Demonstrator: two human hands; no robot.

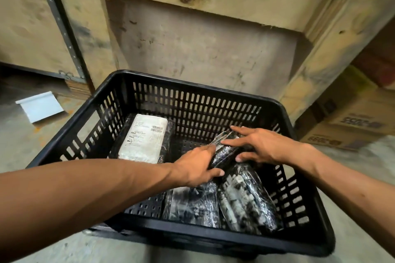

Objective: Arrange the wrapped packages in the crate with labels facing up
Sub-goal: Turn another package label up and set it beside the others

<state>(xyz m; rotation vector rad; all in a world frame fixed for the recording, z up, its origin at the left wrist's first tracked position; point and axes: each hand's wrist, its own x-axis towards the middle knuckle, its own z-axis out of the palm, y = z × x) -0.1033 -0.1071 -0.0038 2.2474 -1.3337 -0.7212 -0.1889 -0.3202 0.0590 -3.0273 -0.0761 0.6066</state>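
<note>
Judging by how the black crate [192, 96] looks, the job is partly done, with most of the sorting yet to do. One wrapped package [143, 137] lies flat at the far left of the crate floor with its white label up, barcode showing, so that one counts as finished. Both hands are on a second, narrow package [224, 155] near the middle right, which sits tilted on its edge rather than flat. The left hand [195, 166] is closed around its near end, thumb underneath; the right hand [259, 146] lies over its far end with fingers spread and the thumb pressing its side, more a steadying hold than a tight grip. Whether a label faces up on it cannot be told; only glossy dark wrap and a pale strip show. Two more packages lie at the near right: a flat one [192, 205] and a bulkier one [245, 200] just beside it, touching. Both show mottled black-and-white wrap and no clear label, so they probably need turning. The near left of the crate floor [145, 207] is bare, leaving room for them. A cardboard box [352, 121] stands on the floor to the right, well apart.
</note>
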